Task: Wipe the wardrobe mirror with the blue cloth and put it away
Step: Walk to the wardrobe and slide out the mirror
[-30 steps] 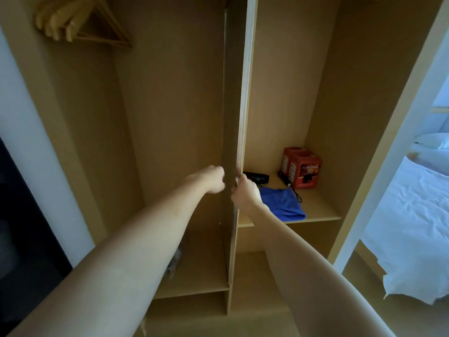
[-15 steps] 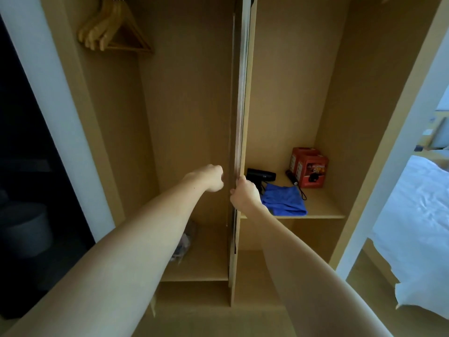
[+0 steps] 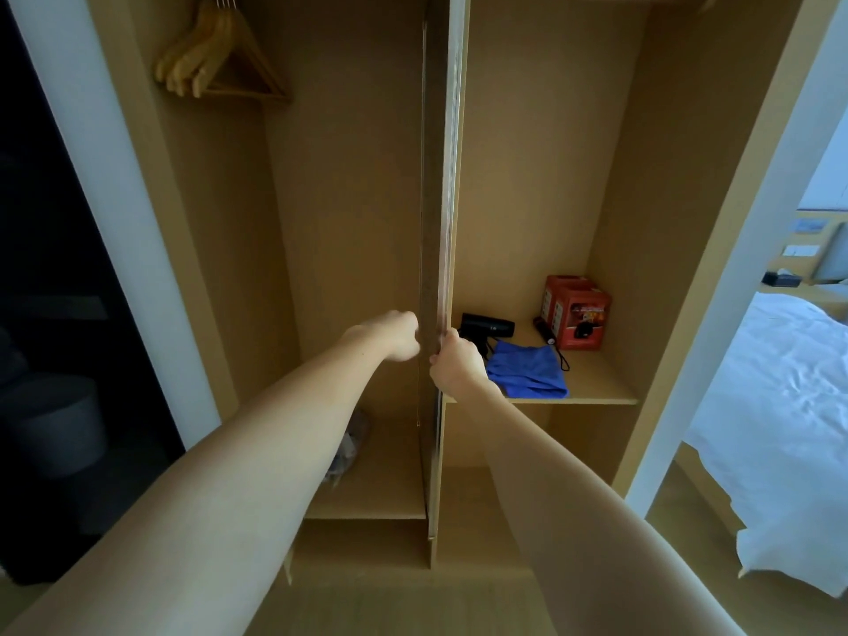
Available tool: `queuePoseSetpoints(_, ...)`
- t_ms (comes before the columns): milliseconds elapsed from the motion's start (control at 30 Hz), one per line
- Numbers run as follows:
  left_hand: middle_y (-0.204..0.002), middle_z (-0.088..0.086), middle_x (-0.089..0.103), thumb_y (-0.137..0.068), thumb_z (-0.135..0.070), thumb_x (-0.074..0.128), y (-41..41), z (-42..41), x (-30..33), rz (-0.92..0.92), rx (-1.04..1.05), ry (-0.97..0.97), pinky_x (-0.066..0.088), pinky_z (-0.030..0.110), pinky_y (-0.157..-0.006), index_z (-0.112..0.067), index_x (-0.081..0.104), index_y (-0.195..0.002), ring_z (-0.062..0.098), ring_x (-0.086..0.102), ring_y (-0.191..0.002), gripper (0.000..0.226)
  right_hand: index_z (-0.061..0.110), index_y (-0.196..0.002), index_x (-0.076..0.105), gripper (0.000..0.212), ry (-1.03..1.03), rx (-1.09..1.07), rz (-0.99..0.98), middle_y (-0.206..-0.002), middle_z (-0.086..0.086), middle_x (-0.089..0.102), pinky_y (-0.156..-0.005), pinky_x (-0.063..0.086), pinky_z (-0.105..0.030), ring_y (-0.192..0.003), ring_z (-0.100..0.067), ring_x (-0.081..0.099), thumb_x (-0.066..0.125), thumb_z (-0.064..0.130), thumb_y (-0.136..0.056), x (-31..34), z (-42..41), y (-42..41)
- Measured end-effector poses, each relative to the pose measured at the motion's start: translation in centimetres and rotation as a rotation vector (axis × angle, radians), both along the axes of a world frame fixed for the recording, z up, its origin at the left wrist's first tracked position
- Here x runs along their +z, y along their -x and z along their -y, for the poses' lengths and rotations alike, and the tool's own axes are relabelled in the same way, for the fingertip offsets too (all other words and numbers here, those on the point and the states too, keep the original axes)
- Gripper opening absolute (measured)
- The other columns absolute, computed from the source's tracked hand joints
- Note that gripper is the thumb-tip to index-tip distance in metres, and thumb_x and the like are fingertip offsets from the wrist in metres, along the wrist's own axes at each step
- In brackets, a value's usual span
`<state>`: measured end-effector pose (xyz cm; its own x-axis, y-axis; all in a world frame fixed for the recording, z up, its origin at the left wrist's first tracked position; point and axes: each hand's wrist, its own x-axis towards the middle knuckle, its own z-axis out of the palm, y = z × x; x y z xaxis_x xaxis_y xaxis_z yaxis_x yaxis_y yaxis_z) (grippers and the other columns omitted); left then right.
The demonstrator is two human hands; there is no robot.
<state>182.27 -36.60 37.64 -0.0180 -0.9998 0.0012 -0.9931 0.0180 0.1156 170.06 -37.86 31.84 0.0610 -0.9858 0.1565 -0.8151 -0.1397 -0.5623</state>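
A tall thin panel (image 3: 433, 222) stands edge-on in the middle of the open wardrobe, with a glassy strip along its right side; its mirror face does not show. My left hand (image 3: 398, 335) is curled against the panel's left side and my right hand (image 3: 456, 362) grips its front edge from the right, both at shelf height. The blue cloth (image 3: 527, 371) lies crumpled on the right-hand shelf (image 3: 601, 394), just right of my right hand and apart from it.
On the same shelf are a black hair dryer (image 3: 486, 327), a small black torch with a cord (image 3: 546, 337) and a red box (image 3: 576, 312). Wooden hangers (image 3: 215, 57) hang top left. A bed with white sheets (image 3: 780, 406) is at right, a dark bin (image 3: 55, 424) at left.
Both hands have stayed on the panel at the same height. My view has swung, showing more of the hangers and the dark room at left.
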Motion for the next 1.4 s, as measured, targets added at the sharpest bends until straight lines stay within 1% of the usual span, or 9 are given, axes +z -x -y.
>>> queuePoseSetpoints(167, -0.121, 0.007, 0.058, -0.097, -0.022, 0.053, 0.7, -0.4, -0.3, -0.011, -0.001, 0.006, 0.055, 0.039, -0.087, -0.016, 0.05, -0.134, 0.024, 0.061, -0.102, 0.038, 0.011, -0.133, 0.043, 0.039, 0.005, 0.015, 0.021, -0.116, -0.012, 0.061, -0.08, 0.057, -0.038, -0.099, -0.027, 0.062, 0.057, 0.013, -0.097, 0.0, -0.2, 0.6)
queuePoseSetpoints(300, -0.122, 0.006, 0.058, -0.097, -0.022, 0.053, 1.0, -0.6, -0.5, -0.008, -0.011, 0.006, 0.055, 0.039, -0.087, -0.016, 0.051, -0.133, 0.024, 0.061, -0.103, 0.037, 0.009, -0.135, 0.043, 0.04, 0.007, 0.044, 0.016, -0.118, -0.012, 0.061, -0.07, 0.049, -0.032, -0.1, -0.026, 0.061, 0.056, 0.011, -0.097, 0.2, -0.1, 1.8)
queuePoseSetpoints(400, -0.107, 0.005, 0.061, -0.096, -0.02, 0.053, 1.1, -0.3, -0.4, -0.002, -0.026, 0.004, 0.057, 0.039, -0.083, -0.015, 0.058, -0.123, 0.022, 0.063, -0.091, 0.029, 0.007, -0.135, 0.042, 0.042, -0.007, 0.033, 0.022, -0.118, -0.014, 0.061, -0.066, 0.046, -0.03, -0.097, -0.026, 0.06, 0.057, 0.01, -0.096, 0.3, 0.1, 2.9)
queuePoseSetpoints(700, -0.099, 0.007, 0.062, -0.096, -0.019, 0.05, 2.2, 1.0, 0.1, 0.02, -0.075, -0.012, 0.057, 0.042, -0.081, -0.012, 0.061, -0.104, 0.024, 0.064, -0.084, 0.016, 0.006, -0.126, 0.042, 0.037, -0.032, -0.056, 0.067, -0.119, -0.016, 0.059, -0.081, 0.052, -0.04, -0.106, -0.033, 0.058, 0.053, 0.005, -0.09, 0.2, 1.3, 5.6)
queuePoseSetpoints(900, -0.105, 0.007, 0.059, -0.094, -0.017, 0.046, 2.1, 2.0, 0.7, 0.035, -0.086, -0.042, 0.042, 0.032, -0.064, -0.01, 0.06, -0.109, 0.024, 0.056, -0.081, 0.021, 0.002, -0.136, 0.035, 0.044, -0.072, -0.204, 0.069, -0.123, -0.021, 0.056, -0.079, 0.051, -0.041, -0.108, -0.037, 0.058, 0.042, -0.003, -0.093, 0.5, 3.0, 6.9)
queuePoseSetpoints(1067, -0.098, 0.007, 0.058, -0.093, -0.015, 0.045, 1.2, 4.0, 1.2, 0.038, -0.11, -0.045, 0.042, 0.031, -0.062, -0.011, 0.057, -0.101, 0.022, 0.057, -0.078, 0.015, 0.001, -0.141, 0.032, 0.047, -0.054, -0.302, 0.058, -0.126, -0.023, 0.056, -0.077, 0.051, -0.042, -0.109, -0.039, 0.059, 0.036, -0.006, -0.095, 0.1, 5.0, 7.6)
queuePoseSetpoints(1200, -0.1, 0.008, 0.058, -0.091, -0.016, 0.046, 0.9, 5.8, 1.6, 0.036, -0.113, -0.067, 0.042, 0.034, -0.064, -0.011, 0.058, -0.103, 0.024, 0.056, -0.077, 0.018, 0.001, -0.134, 0.04, 0.037, -0.073, -0.367, 0.048, -0.132, -0.023, 0.051, -0.09, 0.052, -0.047, -0.116, -0.04, 0.055, 0.037, -0.004, -0.097, 0.4, 6.1, 7.9)
queuePoseSetpoints(1300, -0.099, 0.008, 0.057, -0.093, -0.019, 0.048, 1.3, 7.2, 1.6, 0.049, -0.142, -0.067, 0.043, 0.034, -0.065, -0.009, 0.058, -0.1, 0.025, 0.057, -0.079, 0.015, 0.001, -0.126, 0.046, 0.031, -0.08, -0.389, 0.068, -0.127, -0.021, 0.054, -0.083, 0.052, -0.043, -0.111, -0.037, 0.057, 0.042, -0.003, -0.096, 0.7, 7.2, 8.2)
queuePoseSetpoints(1400, -0.096, 0.005, 0.059, -0.094, -0.021, 0.051, 1.8, 8.2, 1.2, 0.036, -0.181, -0.052, 0.047, 0.034, -0.064, -0.011, 0.055, -0.097, 0.022, 0.059, -0.078, 0.011, 0.0, -0.119, 0.053, 0.028, -0.071, -0.384, 0.07, -0.114, -0.02, 0.059, -0.07, 0.049, -0.039, -0.091, -0.032, 0.058, 0.044, -0.005, -0.093, 0.3, 8.4, 8.9)
